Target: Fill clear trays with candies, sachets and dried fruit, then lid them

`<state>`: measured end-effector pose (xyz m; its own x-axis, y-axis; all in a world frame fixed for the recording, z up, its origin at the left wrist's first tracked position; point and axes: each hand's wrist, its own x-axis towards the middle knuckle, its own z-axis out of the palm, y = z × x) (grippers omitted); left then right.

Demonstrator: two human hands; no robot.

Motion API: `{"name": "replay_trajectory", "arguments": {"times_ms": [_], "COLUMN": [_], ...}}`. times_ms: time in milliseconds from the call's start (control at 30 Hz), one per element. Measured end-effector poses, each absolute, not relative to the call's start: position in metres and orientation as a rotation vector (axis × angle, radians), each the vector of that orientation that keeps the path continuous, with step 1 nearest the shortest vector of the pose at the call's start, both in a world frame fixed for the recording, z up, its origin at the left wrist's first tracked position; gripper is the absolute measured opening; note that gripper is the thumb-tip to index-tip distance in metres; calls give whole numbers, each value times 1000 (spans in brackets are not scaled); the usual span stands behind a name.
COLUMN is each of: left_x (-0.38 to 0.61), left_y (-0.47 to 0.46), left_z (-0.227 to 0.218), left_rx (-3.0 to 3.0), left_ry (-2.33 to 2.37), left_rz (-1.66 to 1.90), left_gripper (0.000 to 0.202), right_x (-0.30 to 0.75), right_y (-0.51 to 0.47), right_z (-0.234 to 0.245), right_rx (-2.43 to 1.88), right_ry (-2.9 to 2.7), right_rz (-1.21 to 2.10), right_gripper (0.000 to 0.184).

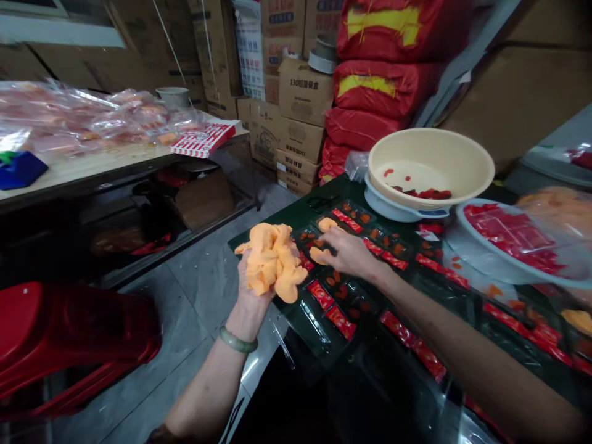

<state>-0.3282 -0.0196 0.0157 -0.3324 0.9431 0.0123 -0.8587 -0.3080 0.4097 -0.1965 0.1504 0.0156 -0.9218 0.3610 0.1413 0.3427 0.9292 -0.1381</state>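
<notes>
My left hand [256, 287], a green bangle on its wrist, is closed under a heap of soft, pale-orange pieces [274, 259]. Their exact kind I cannot make out. Over the trays at the table's left side, my right hand [349, 250] pinches one orange piece [320, 255] at its fingertips. Another orange piece [328, 224] lies just beyond those fingers. Below and around the hand are clear plastic trays [319, 324] in rows. Red packets [341, 320] and small dark-orange bits [341, 291] lie in them.
A cream basin [476, 151] with red bits stacks on a white basin [393, 206]. A white tub [481, 246] holds red packets. Black scissors [321, 201] lie at the back. Bagged goods cover the left table [115, 154]; a red stool [78, 345] stands on the floor. Cartons and red bales rise behind.
</notes>
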Motion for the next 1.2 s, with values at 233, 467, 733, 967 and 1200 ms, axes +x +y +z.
{"name": "replay_trajectory", "arguments": {"times_ms": [233, 467, 733, 967, 1200], "left_x": [-342, -358, -358, -339, -311], "left_y": [-32, -52, -56, -40, -19], "left_z": [22, 25, 21, 18, 7], "left_rx": [303, 214, 121, 15, -42], "left_ry": [458, 398, 397, 438, 357], "left_rz": [2023, 2130, 2147, 2135, 1984], "left_gripper": [45, 55, 41, 37, 30], "right_x": [-196, -253, -303, -232, -181], "right_y": [140, 117, 81, 50, 16], "right_z": [12, 38, 14, 28, 45], "right_rx": [-560, -362, -603, -685, -801], "right_ry": [-2957, -2938, -2982, -2187, -1880], "right_rz": [265, 772, 427, 1525, 1643], "right_gripper": [22, 14, 20, 29, 28]}}
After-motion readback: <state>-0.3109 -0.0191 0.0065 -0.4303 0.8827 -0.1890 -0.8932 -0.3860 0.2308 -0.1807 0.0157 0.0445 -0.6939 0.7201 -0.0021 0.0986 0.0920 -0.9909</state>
